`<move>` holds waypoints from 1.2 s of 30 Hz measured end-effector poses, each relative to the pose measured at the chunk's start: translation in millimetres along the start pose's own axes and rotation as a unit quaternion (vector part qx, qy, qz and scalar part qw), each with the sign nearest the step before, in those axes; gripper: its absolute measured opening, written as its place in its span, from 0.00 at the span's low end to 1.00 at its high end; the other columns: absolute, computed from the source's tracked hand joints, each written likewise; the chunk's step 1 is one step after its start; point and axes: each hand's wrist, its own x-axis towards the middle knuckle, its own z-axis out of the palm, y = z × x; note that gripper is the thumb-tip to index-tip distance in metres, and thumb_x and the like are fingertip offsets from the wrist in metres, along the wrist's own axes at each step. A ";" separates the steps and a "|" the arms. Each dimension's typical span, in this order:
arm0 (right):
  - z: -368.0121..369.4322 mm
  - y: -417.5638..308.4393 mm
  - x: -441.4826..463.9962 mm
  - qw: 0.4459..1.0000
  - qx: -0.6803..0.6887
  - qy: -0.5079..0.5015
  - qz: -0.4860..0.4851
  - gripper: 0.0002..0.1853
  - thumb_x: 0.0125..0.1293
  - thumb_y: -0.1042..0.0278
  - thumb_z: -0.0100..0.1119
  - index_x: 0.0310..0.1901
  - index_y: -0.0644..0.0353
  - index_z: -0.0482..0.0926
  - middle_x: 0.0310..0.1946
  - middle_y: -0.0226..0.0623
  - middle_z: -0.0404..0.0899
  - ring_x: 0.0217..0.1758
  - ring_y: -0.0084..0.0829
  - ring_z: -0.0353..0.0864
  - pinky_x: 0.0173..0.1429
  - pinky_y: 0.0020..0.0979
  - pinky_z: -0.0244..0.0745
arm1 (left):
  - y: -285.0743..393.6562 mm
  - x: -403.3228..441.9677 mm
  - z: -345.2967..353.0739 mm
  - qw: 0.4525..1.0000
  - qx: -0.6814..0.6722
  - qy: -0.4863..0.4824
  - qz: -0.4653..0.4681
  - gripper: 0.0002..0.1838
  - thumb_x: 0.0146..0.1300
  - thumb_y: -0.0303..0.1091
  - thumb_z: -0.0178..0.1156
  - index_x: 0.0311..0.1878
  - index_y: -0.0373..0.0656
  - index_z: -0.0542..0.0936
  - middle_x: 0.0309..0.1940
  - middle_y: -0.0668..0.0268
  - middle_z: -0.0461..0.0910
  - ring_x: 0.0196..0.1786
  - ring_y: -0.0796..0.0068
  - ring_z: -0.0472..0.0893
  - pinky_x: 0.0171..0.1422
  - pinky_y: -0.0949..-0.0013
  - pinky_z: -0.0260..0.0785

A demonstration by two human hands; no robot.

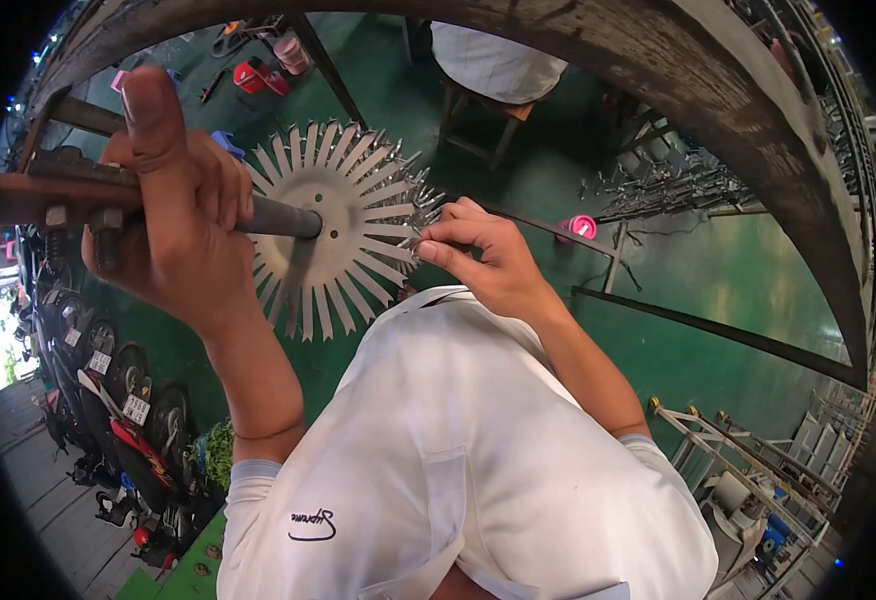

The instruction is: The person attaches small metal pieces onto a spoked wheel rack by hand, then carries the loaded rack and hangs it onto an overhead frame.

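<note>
A round metal disc (288,205) with many notched, finger-like strips around its rim is mounted on a grey metal shaft (283,218). Shiny small metal pieces (420,195) hang in a cluster along its far right edge. My left hand (183,215) is closed around the shaft near a rusty bolted bar (58,195), its thumb pointing up. At the right rim of the disc, my right hand (493,255) pinches thumb and forefinger together on a small metal piece, mostly hidden by the fingertips.
A large curved metal frame (678,90) arches overhead and down the right side. Beyond the disc stands a wooden stool (488,115) with a white cover. Racks of metal parts (688,185) and a pink round object (580,228) are to the right. Motorcycles (123,430) line the lower left.
</note>
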 end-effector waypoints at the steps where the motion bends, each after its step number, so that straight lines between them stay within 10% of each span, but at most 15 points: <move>1: -0.5 -0.9 0.8 1.000 -0.010 0.000 -0.004 0.09 0.67 0.68 0.66 0.43 0.64 0.87 0.29 0.34 0.75 0.37 0.31 0.67 0.44 0.33 0.65 | -0.3 0.2 -0.6 1.000 -0.006 -0.003 0.001 0.11 0.76 0.29 0.54 0.37 0.37 0.82 0.15 0.70 0.63 0.13 0.82 0.61 0.17 0.77 0.54; 10: -0.4 -25.8 -3.5 0.995 -0.079 0.063 -0.011 0.08 0.60 0.73 0.72 0.40 0.65 0.87 0.23 0.33 0.73 0.30 0.30 0.66 0.37 0.32 0.64 | 6.5 2.4 20.9 0.987 0.140 0.080 0.021 0.22 0.75 0.37 0.60 0.21 0.45 0.68 0.11 0.72 0.58 0.11 0.84 0.56 0.17 0.76 0.50; 15: -47.6 -46.1 -20.5 0.963 -0.159 0.215 -0.033 0.08 0.60 0.72 0.71 0.41 0.62 0.86 0.29 0.38 0.80 0.31 0.35 0.76 0.37 0.36 0.71 | -5.6 -3.8 -10.6 0.966 -0.073 0.218 -0.118 0.21 0.74 0.34 0.61 0.21 0.42 0.71 0.13 0.70 0.63 0.12 0.82 0.58 0.17 0.75 0.49; 20: -168.3 -49.7 -32.7 0.676 -0.302 0.641 -0.201 0.10 0.67 0.70 0.66 0.46 0.66 0.84 0.35 0.32 0.81 0.40 0.27 0.78 0.47 0.32 0.75 | -7.8 -1.2 -0.6 0.989 0.104 0.106 -0.007 0.22 0.73 0.34 0.64 0.20 0.44 0.72 0.12 0.71 0.63 0.11 0.83 0.59 0.16 0.74 0.48; 23: -232.0 -100.3 -48.5 0.530 -0.402 0.744 -0.069 0.13 0.67 0.66 0.68 0.48 0.65 0.85 0.34 0.35 0.80 0.40 0.29 0.79 0.43 0.34 0.73 | 0.6 -2.9 8.1 0.987 0.128 0.097 0.002 0.22 0.72 0.35 0.64 0.22 0.44 0.67 0.12 0.70 0.63 0.11 0.83 0.59 0.15 0.75 0.49; 26: -278.3 -116.4 -50.2 0.426 -0.540 0.713 -0.137 0.14 0.64 0.64 0.71 0.47 0.64 0.87 0.31 0.37 0.80 0.36 0.34 0.79 0.40 0.38 0.72 | -4.2 -3.7 6.8 0.987 0.124 0.102 0.003 0.23 0.72 0.35 0.65 0.21 0.44 0.67 0.11 0.71 0.62 0.11 0.83 0.59 0.15 0.76 0.48; 36: -317.4 -126.7 -42.1 0.421 -0.537 0.719 -0.130 0.11 0.61 0.63 0.72 0.39 0.62 0.89 0.24 0.37 0.81 0.26 0.33 0.78 0.33 0.36 0.72 | -0.7 -5.3 14.7 0.985 0.133 0.111 0.013 0.26 0.72 0.36 0.65 0.18 0.46 0.66 0.10 0.73 0.61 0.11 0.85 0.57 0.15 0.76 0.48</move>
